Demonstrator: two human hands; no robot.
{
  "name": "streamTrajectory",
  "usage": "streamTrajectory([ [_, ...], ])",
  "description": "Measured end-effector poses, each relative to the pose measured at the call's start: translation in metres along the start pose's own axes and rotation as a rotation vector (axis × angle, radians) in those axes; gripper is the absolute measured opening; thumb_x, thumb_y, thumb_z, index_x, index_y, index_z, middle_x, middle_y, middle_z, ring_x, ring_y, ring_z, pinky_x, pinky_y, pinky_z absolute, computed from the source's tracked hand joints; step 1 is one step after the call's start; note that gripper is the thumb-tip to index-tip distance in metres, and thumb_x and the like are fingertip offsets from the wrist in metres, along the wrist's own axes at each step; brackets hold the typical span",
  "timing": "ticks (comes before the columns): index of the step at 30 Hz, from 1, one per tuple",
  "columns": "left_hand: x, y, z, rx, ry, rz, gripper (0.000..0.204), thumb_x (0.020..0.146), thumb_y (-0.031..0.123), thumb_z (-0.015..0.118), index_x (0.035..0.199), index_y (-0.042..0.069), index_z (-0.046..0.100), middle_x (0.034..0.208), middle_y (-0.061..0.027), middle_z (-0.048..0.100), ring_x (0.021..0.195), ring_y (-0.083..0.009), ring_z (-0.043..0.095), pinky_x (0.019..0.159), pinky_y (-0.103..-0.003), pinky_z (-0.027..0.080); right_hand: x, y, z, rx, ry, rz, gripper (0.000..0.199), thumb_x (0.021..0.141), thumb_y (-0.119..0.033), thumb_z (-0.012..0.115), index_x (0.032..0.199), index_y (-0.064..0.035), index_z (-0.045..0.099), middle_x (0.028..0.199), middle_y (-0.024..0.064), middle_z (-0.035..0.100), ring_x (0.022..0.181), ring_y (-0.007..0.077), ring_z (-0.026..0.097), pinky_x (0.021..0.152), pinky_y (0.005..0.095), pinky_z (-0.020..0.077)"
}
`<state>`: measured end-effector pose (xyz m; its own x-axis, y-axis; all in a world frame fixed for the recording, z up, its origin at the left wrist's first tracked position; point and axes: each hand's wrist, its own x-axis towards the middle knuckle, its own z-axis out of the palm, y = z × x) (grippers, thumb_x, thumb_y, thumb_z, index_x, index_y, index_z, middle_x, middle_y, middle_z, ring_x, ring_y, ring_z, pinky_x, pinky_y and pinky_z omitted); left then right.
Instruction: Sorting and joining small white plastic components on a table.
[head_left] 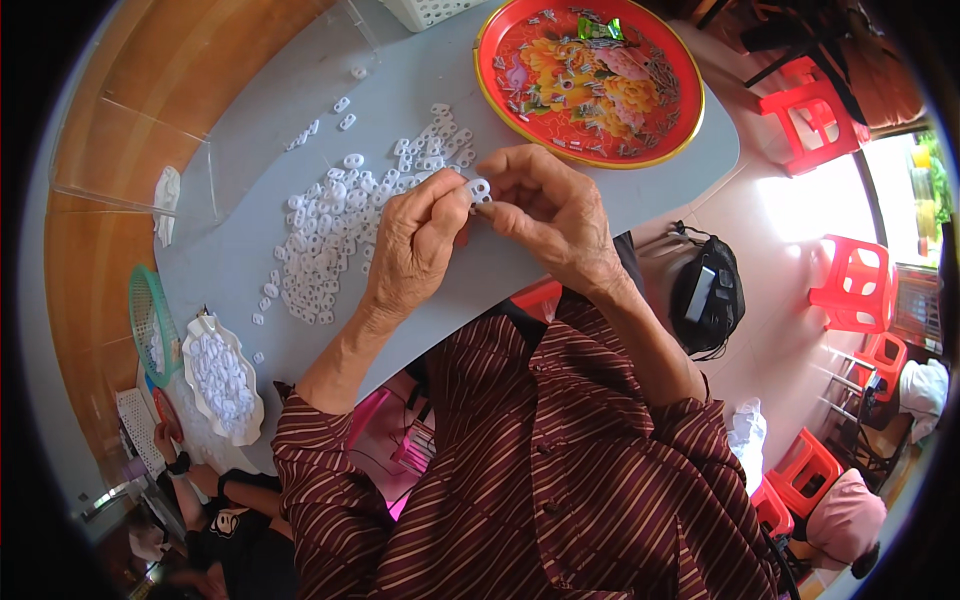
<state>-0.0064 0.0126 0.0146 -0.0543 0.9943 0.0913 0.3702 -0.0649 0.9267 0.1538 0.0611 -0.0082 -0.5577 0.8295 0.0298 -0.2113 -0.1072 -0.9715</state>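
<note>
no legible text, numbers or signs; green packet (600, 29) on red floral tray (691, 98), markings too small to read

Fingers (453, 206) partly hide the white piece (481, 186) — the top edge crops a white basket (428, 12).

**Down from the wearer's head**

The left of two side-by-side fisheye cameras looks steeply down at close range: striped shirt (560, 480) at six o'clock, left hand (420, 235) and right hand (560, 220) just toward twelve, grey table (430, 70) spreading to eleven, pale floor (772, 320) to three.
</note>
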Motion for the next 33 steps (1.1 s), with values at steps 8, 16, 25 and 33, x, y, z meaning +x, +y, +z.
streamTrajectory([
  [8, -0.002, -0.010, 0.002, -0.032, 0.023, -0.033, 0.022, 0.091, 0.017, 0.044, 0.080, -0.001, 0.046, 0.061, -0.0063, 0.036, 0.058, -0.0118, 0.033, 0.052, -0.029, 0.034, 0.003, 0.003, 0.005, -0.327, -0.010, -0.199, 0.037, 0.075, -0.004, 0.073, 0.107, -0.0010, 0.057, 0.073, 0.0028, 0.056, 0.066, 0.0093, 0.055, 0.062, 0.0236, 0.0481],
  [16, -0.006, -0.013, 0.007, 0.002, 0.052, -0.009, 0.021, 0.091, 0.016, 0.043, 0.080, -0.001, 0.044, 0.062, -0.0067, 0.033, 0.059, -0.0116, 0.032, 0.052, -0.029, 0.034, 0.000, -0.002, 0.007, -0.462, 0.012, -0.226, 0.029, 0.073, -0.001, 0.071, 0.098, -0.0019, 0.055, 0.072, 0.0079, 0.058, 0.065, 0.0172, 0.059, 0.061, 0.0280, 0.0484],
  [25, -0.011, -0.022, 0.011, -0.019, 0.058, 0.107, 0.017, 0.091, 0.012, 0.043, 0.083, -0.002, 0.046, 0.067, -0.0059, 0.037, 0.061, -0.0115, 0.034, 0.054, -0.028, 0.036, -0.002, -0.001, 0.007, -0.482, -0.014, -0.279, 0.024, 0.075, 0.001, 0.066, 0.095, -0.0009, 0.054, 0.077, 0.0135, 0.062, 0.069, 0.0264, 0.062, 0.062, 0.0322, 0.0481],
  [33, -0.012, -0.017, 0.012, -0.077, 0.020, 0.057, 0.016, 0.090, 0.010, 0.042, 0.086, -0.005, 0.046, 0.072, -0.0077, 0.041, 0.062, -0.0122, 0.038, 0.056, -0.028, 0.037, -0.004, 0.006, 0.006, -0.490, 0.005, -0.341, 0.019, 0.076, 0.000, 0.068, 0.091, 0.0001, 0.056, 0.075, 0.0126, 0.062, 0.066, 0.0249, 0.061, 0.060, 0.0305, 0.0479],
])
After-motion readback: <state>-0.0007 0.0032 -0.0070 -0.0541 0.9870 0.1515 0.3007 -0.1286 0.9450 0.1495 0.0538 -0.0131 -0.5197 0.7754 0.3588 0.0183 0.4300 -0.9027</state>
